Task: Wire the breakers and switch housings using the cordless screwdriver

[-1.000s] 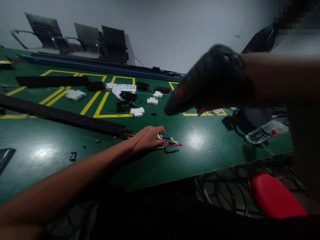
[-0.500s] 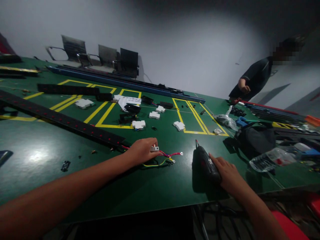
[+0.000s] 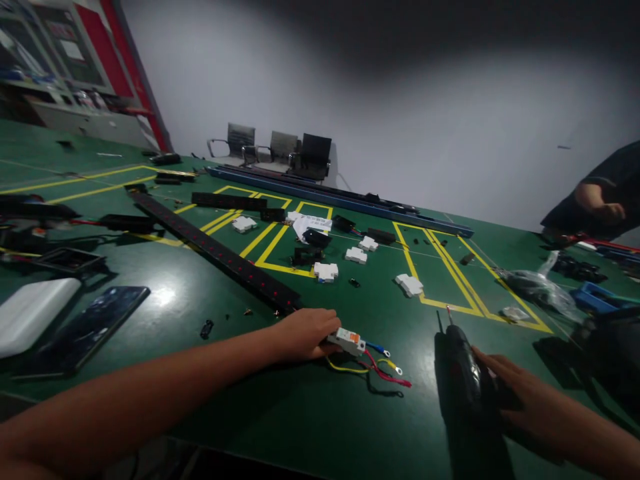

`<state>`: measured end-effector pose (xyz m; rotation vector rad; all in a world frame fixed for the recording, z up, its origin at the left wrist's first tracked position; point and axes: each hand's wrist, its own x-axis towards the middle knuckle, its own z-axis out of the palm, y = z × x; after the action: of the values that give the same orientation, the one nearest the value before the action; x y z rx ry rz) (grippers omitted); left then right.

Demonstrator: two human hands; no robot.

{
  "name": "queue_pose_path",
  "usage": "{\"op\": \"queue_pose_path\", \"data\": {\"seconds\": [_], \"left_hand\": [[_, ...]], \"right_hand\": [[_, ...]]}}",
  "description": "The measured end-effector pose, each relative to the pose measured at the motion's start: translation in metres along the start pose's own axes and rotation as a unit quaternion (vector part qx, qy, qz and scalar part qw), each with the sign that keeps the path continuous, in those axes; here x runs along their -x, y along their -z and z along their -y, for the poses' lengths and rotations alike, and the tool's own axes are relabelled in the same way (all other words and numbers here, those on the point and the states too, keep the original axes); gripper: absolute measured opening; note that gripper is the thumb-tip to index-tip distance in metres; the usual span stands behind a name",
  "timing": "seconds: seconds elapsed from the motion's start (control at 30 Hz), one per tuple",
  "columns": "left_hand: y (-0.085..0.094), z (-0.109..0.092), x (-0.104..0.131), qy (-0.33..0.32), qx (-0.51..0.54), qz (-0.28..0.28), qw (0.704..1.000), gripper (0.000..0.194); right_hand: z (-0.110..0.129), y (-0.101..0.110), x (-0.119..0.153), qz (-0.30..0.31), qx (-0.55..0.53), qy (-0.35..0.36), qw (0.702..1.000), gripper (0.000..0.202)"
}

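Note:
My left hand (image 3: pixel 309 333) grips a small white breaker with an orange switch (image 3: pixel 350 340), just above the green table. Wires with ring ends (image 3: pixel 380 363), in blue, red and yellow-green, stick out beside it. A long black strip with red dots (image 3: pixel 225 257) runs from behind that hand toward the far left. At the right, my right hand (image 3: pixel 515 393) is wrapped round a black power screwdriver (image 3: pixel 465 367), its thin bit pointing away from me.
Several white breakers, such as one in the middle (image 3: pixel 326 272), lie on the green table (image 3: pixel 300 413). A phone (image 3: pixel 95 327) and a white case (image 3: pixel 37 313) are at left. Long blue rails (image 3: pixel 320 193) lie behind. A person (image 3: pixel 600 193) stands at the far right beyond a plastic bag (image 3: pixel 540 290).
The view has swung left, bringing the phone and white case into sight. The breaker in my left hand now shows its orange switch, and the wire ends are spread differently. My right hand keeps the screwdriver.

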<state>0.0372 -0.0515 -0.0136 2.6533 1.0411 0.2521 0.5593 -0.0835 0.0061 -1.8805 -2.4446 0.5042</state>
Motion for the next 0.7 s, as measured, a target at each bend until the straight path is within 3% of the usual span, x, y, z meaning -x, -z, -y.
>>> {"op": "queue_pose_path", "data": {"seconds": [0.07, 0.13, 0.23, 0.3, 0.37, 0.4, 0.5, 0.6, 0.7], "left_hand": [[-0.006, 0.004, -0.001, 0.006, 0.01, -0.007, 1.0, 0.029], [-0.009, 0.006, -0.003, 0.021, 0.019, -0.006, 1.0, 0.031], [-0.012, 0.006, -0.005, 0.041, 0.017, 0.002, 0.999, 0.033], [-0.014, 0.007, -0.006, 0.041, 0.008, 0.009, 0.999, 0.033], [-0.017, 0.009, -0.006, 0.038, -0.004, 0.016, 0.999, 0.033], [-0.018, 0.01, -0.007, 0.034, -0.008, 0.019, 0.999, 0.033], [-0.02, 0.013, -0.008, 0.02, -0.009, 0.022, 1.0, 0.032], [-0.02, 0.015, -0.009, 0.012, -0.002, 0.026, 1.0, 0.032], [-0.018, 0.016, -0.009, 0.007, 0.01, 0.029, 0.999, 0.032]], "right_hand": [[0.009, 0.024, -0.014, -0.01, 0.005, -0.002, 1.0, 0.076], [0.033, 0.053, -0.035, -0.052, 0.005, 0.019, 0.998, 0.067], [0.1, 0.085, -0.078, -0.077, 0.018, 0.046, 0.996, 0.061], [0.155, 0.09, -0.113, -0.014, 0.044, 0.075, 0.996, 0.063], [0.206, 0.08, -0.154, 0.049, 0.042, 0.145, 0.987, 0.057], [0.229, 0.071, -0.177, 0.052, 0.03, 0.184, 0.981, 0.049], [0.287, 0.039, -0.247, -0.008, -0.013, 0.287, 0.958, 0.048], [0.332, 0.008, -0.31, -0.076, -0.012, 0.315, 0.946, 0.05], [0.361, -0.014, -0.347, -0.073, -0.001, 0.311, 0.948, 0.028]]}}
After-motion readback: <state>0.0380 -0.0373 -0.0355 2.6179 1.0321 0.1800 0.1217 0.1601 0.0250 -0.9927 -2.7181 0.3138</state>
